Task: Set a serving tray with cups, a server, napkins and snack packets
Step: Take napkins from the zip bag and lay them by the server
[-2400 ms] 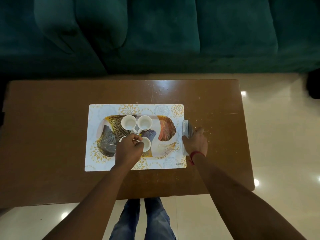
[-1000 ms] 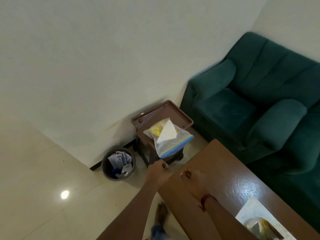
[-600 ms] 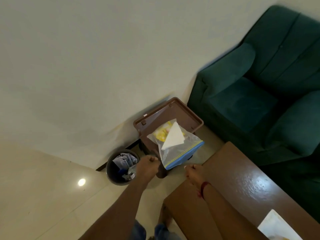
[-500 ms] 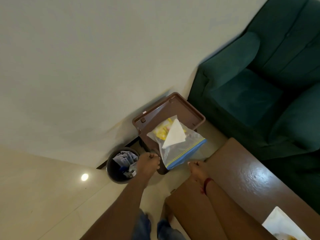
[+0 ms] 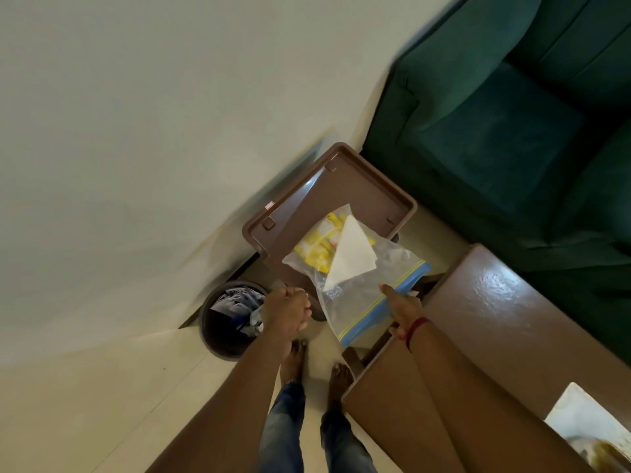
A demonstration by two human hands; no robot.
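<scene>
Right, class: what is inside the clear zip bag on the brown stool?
Inside the zip bag you can see a white folded napkin and yellow packets. The napkin covers part of the packets, so their number cannot be told.

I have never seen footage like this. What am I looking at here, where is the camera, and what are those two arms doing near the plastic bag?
No machine here: a person wears a wide-angle camera on the head, looking down, so you see their own arms and bare feet. The left hand is loosely curled and holds nothing I can see. The right hand touches the blue zip edge of a clear zip bag; whether it grips it is unclear. The bag lies on a small brown stool and holds a white napkin and yellow packets. A waste bin stands beside it, a green sofa behind, the brown table at right.
</scene>
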